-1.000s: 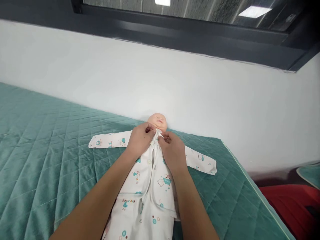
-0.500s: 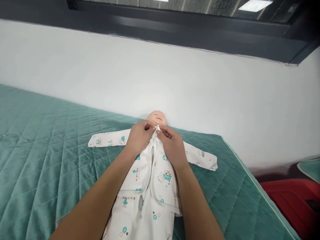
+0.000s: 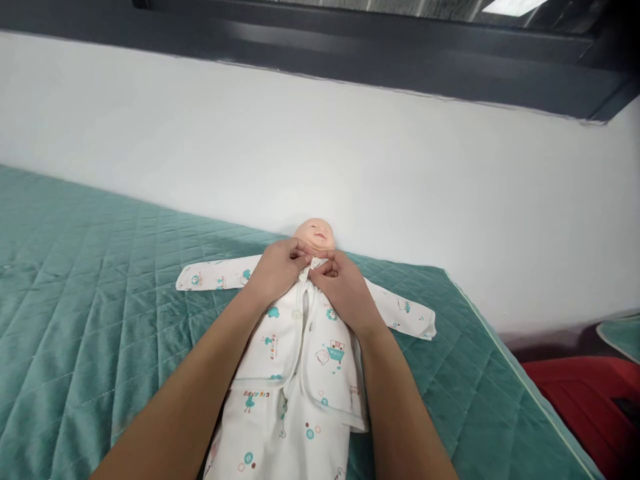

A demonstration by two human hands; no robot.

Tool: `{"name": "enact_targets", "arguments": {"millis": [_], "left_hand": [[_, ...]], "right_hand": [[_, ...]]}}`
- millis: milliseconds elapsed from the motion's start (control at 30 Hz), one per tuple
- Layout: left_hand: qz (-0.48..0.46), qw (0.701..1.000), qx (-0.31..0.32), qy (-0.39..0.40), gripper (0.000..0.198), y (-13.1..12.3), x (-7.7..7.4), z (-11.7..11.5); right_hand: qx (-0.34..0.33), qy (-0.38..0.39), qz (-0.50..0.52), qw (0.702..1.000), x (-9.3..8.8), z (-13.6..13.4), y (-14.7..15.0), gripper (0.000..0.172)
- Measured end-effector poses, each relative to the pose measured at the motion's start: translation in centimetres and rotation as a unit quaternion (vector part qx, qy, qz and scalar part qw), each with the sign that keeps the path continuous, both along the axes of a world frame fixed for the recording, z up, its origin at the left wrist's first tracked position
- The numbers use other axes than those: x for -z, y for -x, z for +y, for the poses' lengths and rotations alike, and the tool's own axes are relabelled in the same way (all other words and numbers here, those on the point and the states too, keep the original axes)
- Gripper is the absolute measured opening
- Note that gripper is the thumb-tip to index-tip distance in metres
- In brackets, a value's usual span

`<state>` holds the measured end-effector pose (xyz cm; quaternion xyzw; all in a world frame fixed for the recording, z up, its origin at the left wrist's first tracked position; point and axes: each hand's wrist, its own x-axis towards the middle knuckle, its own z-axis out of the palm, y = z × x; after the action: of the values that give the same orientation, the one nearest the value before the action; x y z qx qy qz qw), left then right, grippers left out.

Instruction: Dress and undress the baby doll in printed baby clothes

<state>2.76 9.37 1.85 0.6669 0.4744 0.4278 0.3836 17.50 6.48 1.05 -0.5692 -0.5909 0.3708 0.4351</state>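
A baby doll [image 3: 315, 232] lies face up with its head near the wall. It wears a white printed baby jacket [image 3: 270, 343] with both sleeves spread out, over matching pants [image 3: 300, 440]. At the neckline my left hand [image 3: 283, 267] pinches the jacket's left edge between thumb and fingers. Close beside it, my right hand [image 3: 343, 283] pinches the opposite edge at the collar. Below the hands the jacket front hangs apart, and a button [image 3: 297, 314] shows on the left panel. My fingers partly hide the collar.
Beneath the doll is a green quilted bed cover [image 3: 125, 320], whose edge runs down the right side. A white wall [image 3: 425, 187] rises behind, with a dark window frame [image 3: 350, 47] above. Something red [image 3: 585, 407] stands beyond the bed at the right.
My right hand has shifted slightly left and its fingers have changed their pinch at the collar, with the thumb now nearer the left hand. The left hand stays nearly in place.
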Motion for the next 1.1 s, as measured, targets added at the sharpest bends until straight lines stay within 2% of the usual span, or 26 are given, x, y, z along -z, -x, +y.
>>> {"name": "enact_targets", "arguments": {"millis": [167,400,533,600,767,933,1100], "left_hand": [[0.003,1.0,0.003,-0.007,0.018,-0.4,0.1,0.0],[0.032,0.998,0.017,-0.046,0.029,-0.4,0.6,0.4],[0.076,0.994,0.003,-0.077,0.033,-0.5,0.5,0.3],[0.1,0.991,-0.012,-0.084,0.034,-0.6,0.5,0.3],[0.117,0.991,-0.027,-0.066,0.034,-0.6,0.8,0.4],[0.102,0.993,-0.024,-0.062,0.033,-0.5,0.8,0.5],[0.087,0.995,-0.014,-0.056,0.035,-0.5,0.7,0.5]], "right_hand": [[0.0,0.0,-0.02,1.0,-0.3,-0.1,0.1,0.033],[-0.006,-0.015,0.007,1.0,0.3,-0.2,-0.2,0.033],[0.055,-0.067,0.005,0.996,0.3,-0.3,0.0,0.022],[0.074,-0.1,-0.032,0.992,0.2,-0.3,0.2,0.025],[0.087,-0.119,-0.084,0.986,0.4,-0.2,0.4,0.024],[0.115,-0.126,-0.093,0.981,0.6,-0.2,0.4,0.024],[0.11,-0.135,-0.1,0.98,0.7,-0.3,0.5,0.023]]}}
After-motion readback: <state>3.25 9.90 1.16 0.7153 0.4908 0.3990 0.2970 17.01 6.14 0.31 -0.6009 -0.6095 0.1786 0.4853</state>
